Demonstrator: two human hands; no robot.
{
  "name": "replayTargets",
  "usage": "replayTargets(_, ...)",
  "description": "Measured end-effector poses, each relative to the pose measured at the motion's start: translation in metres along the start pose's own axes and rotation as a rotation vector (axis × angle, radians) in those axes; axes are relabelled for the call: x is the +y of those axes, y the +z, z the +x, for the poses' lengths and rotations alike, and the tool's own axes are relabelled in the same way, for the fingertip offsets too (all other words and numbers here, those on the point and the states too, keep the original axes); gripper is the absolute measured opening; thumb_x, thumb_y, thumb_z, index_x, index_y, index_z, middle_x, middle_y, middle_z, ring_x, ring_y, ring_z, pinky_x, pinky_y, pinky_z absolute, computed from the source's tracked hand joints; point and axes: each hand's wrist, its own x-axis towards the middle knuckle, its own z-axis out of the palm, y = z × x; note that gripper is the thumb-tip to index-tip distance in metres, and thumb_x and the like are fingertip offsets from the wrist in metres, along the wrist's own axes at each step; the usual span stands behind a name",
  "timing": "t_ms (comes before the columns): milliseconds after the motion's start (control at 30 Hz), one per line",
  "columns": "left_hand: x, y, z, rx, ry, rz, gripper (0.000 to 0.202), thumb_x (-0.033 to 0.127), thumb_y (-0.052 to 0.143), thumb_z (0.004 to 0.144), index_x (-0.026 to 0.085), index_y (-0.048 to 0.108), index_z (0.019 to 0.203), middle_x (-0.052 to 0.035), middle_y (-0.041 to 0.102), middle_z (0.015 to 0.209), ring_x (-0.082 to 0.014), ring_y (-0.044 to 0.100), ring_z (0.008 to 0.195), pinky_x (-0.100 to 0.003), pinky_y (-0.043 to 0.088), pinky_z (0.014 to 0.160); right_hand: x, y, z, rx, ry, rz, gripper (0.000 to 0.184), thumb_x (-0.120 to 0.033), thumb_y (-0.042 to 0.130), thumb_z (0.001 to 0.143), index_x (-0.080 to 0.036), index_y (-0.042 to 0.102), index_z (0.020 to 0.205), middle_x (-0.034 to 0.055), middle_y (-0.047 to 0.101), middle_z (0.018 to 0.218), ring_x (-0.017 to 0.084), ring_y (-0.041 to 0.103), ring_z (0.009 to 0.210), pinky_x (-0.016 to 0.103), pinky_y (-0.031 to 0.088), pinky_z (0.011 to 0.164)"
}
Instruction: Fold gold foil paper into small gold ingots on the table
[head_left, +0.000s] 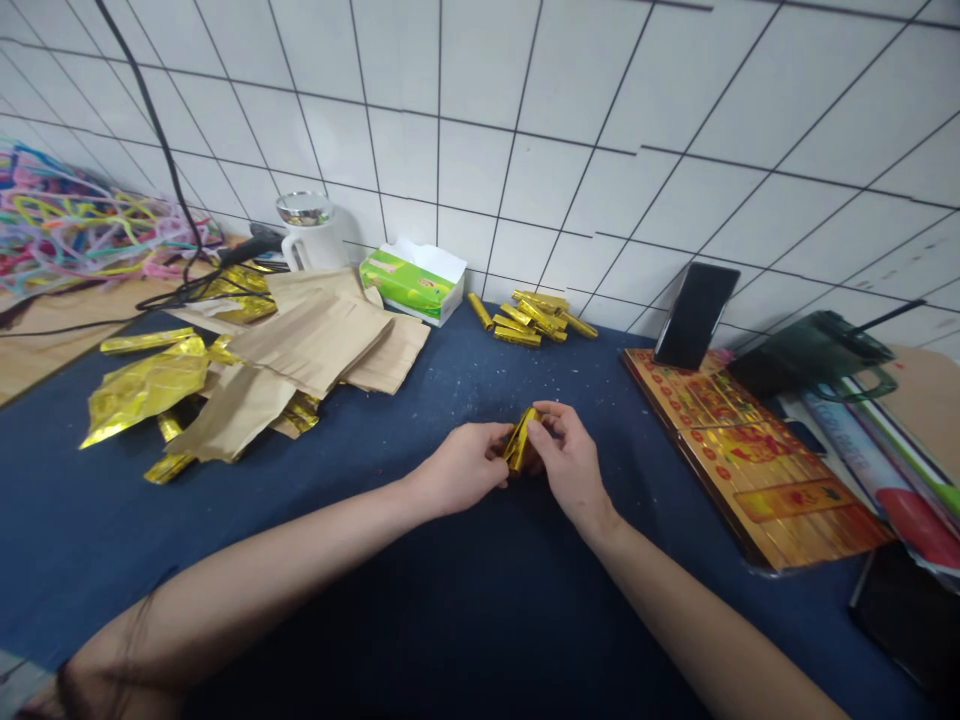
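Observation:
Between my two hands is a small piece of gold foil paper (517, 447), folded or partly rolled, held just above the dark blue tabletop (450, 560). My left hand (469, 465) pinches its left side with thumb and fingers. On the other side, the thumb and fingers of my right hand (570, 460) close on its upper right edge. Beyond the hands, near the wall, lies a small pile of gold foil rolls (536, 318). To the left, brown paper sheets (315, 335) overlap crumpled gold foil sheets (150, 385).
A green tissue box (414, 282) and a white mug (309, 240) stand by the tiled wall. Colourful pipe cleaners (82, 225) heap at far left, near a black cable (154, 120). On the right, a phone (696, 315) leans upright on an orange-gold packet (765, 450), beside a dark pitcher (817, 355).

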Motion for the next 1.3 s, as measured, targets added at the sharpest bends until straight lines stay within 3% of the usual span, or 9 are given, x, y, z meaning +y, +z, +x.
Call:
replayTargets(67,0.000,-0.003,0.003,-0.002,-0.046,-0.104,0.043,0.008,0.042,0.064,0.014,0.058,0.103,-0.0025,0.062,0.082,-0.0121,0.057,0.070,-0.025,0.048,0.062,-0.003,-0.002,-0.004,0.010,-0.182,-0.185,0.040,-0.037,0.053,0.077,-0.022,0.046,0.113,0.0110,0.054,0.113,0.020,0.061,0.082,0.034,0.052,0.065)
replayTargets(133,0.000,-0.006,0.005,0.007,-0.069,-0.182,0.043,0.007,0.042,0.062,0.013,0.059,0.101,-0.0024,0.061,0.080,-0.0113,0.057,0.070,-0.024,0.047,0.063,-0.005,-0.005,-0.006,-0.003,-0.393,-0.335,0.046,-0.034,0.056,0.075,-0.023,0.044,0.119,0.0121,0.039,0.131,0.026,0.049,0.109,0.042,0.046,0.084)
replayTargets(233,0.001,-0.008,0.006,0.030,-0.059,-0.239,0.041,0.004,0.041,0.059,0.011,0.060,0.095,-0.0011,0.059,0.076,-0.0098,0.055,0.068,-0.023,0.046,0.063,-0.006,-0.005,-0.008,-0.077,-0.569,-0.470,0.044,-0.029,0.055,0.076,-0.023,0.047,0.119,0.0100,0.029,0.140,0.028,0.034,0.123,0.047,0.035,0.097)
replayTargets(533,-0.005,-0.008,0.006,0.072,0.045,-0.175,0.044,0.005,0.041,0.062,0.012,0.058,0.102,-0.0019,0.062,0.079,-0.0119,0.057,0.070,-0.024,0.046,0.065,0.004,-0.003,-0.004,-0.016,-0.662,-0.543,0.040,-0.028,0.054,0.079,-0.021,0.051,0.118,0.0096,0.049,0.126,0.025,0.039,0.120,0.048,0.037,0.096)
replayTargets(767,-0.007,-0.007,0.004,0.140,0.127,-0.017,0.040,0.007,0.040,0.067,0.014,0.057,0.102,-0.0012,0.064,0.083,-0.0136,0.059,0.075,-0.024,0.046,0.068,0.005,-0.003,-0.003,0.013,-0.707,-0.548,0.036,-0.029,0.056,0.079,-0.022,0.053,0.114,0.0097,0.053,0.121,0.025,0.044,0.116,0.047,0.039,0.094)
replayTargets(967,0.001,-0.004,-0.002,0.192,0.121,0.149,0.033,0.008,0.041,0.070,0.015,0.060,0.097,-0.0013,0.064,0.082,-0.0153,0.059,0.078,-0.024,0.046,0.070,0.002,-0.003,-0.003,0.056,-0.690,-0.519,0.032,-0.034,0.056,0.079,-0.025,0.056,0.109,0.0085,0.057,0.115,0.025,0.050,0.110,0.046,0.042,0.091)
replayTargets(1300,0.002,-0.002,-0.003,0.168,0.119,0.122,0.036,0.006,0.039,0.069,0.015,0.059,0.097,-0.0005,0.064,0.083,-0.0139,0.059,0.076,-0.023,0.046,0.069,0.004,-0.006,-0.001,0.046,-0.782,-0.602,0.031,-0.039,0.055,0.079,-0.024,0.058,0.106,0.0102,0.057,0.115,0.025,0.051,0.106,0.044,0.044,0.088)
